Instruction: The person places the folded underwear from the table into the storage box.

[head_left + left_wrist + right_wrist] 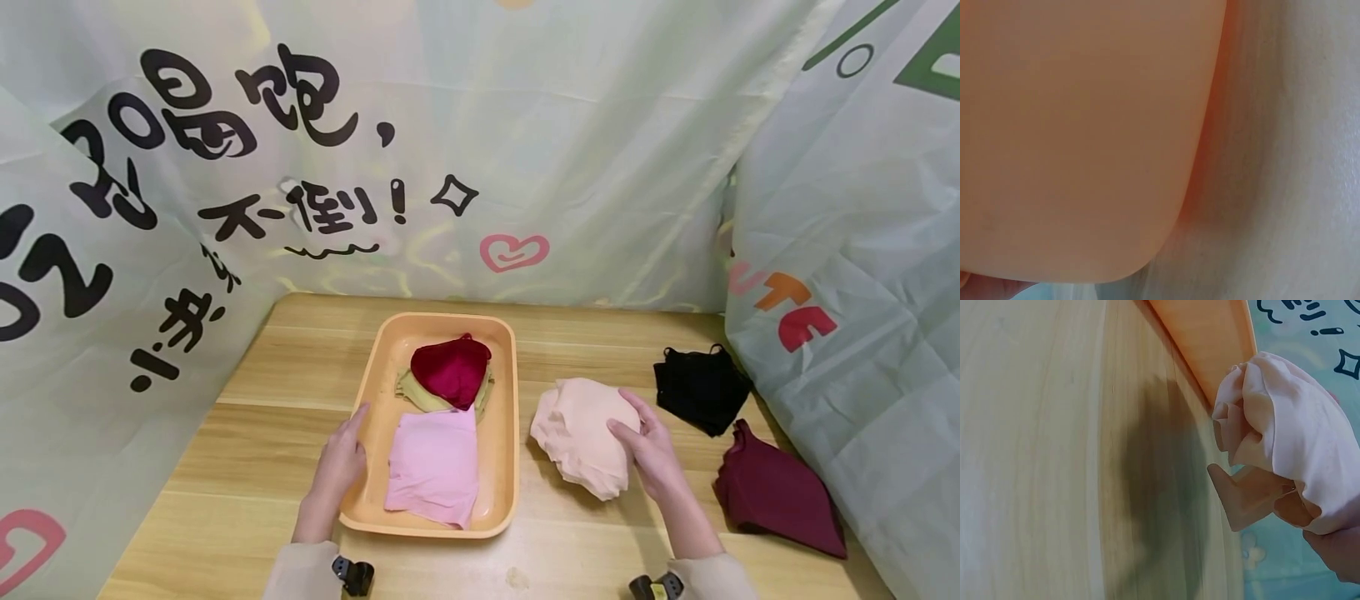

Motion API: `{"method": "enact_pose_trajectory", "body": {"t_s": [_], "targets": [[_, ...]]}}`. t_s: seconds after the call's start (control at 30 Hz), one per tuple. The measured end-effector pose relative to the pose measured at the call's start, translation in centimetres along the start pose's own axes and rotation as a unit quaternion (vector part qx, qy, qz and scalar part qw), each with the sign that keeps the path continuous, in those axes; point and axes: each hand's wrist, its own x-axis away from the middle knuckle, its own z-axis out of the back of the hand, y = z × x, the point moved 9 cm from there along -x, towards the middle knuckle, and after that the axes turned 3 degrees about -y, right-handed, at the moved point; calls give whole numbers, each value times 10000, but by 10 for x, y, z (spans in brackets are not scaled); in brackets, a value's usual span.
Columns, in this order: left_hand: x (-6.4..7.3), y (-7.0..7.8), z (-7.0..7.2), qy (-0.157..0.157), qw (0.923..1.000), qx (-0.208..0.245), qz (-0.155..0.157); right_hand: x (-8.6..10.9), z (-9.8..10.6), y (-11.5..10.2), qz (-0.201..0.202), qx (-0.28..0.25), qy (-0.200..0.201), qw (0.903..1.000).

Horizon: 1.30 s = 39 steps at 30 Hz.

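While the left hand grips the left rim of the orange tray, the right hand, thumb and fingers closed on a pale pink garment, holds it just right of the tray, above the table

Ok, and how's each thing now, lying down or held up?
Tray: on the table, holding three garments
Pink garment: in the tray, looks folded
Red garment: lying on the green garment
Green garment: partly covered
Peach garment: lifted, in the right hand
Black garment: lying down
Maroon garment: lying down
Left hand: touching the tray
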Motion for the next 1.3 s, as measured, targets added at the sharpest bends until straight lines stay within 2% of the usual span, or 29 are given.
{"method": "enact_pose_trajectory", "body": {"t_s": [0.33,1.0,1.3], "targets": [[0,-1,0,-20,10000,-6,41,-2,-20,4,-237,-326,-139,9991],[-1,-3,-2,-117,9999,-17,102,-8,-68,-2,-40,-605,-615,9963],[-1,-1,-1,23,10000,3,-24,-8,-92,-6,8,-734,-988,9924]]}}
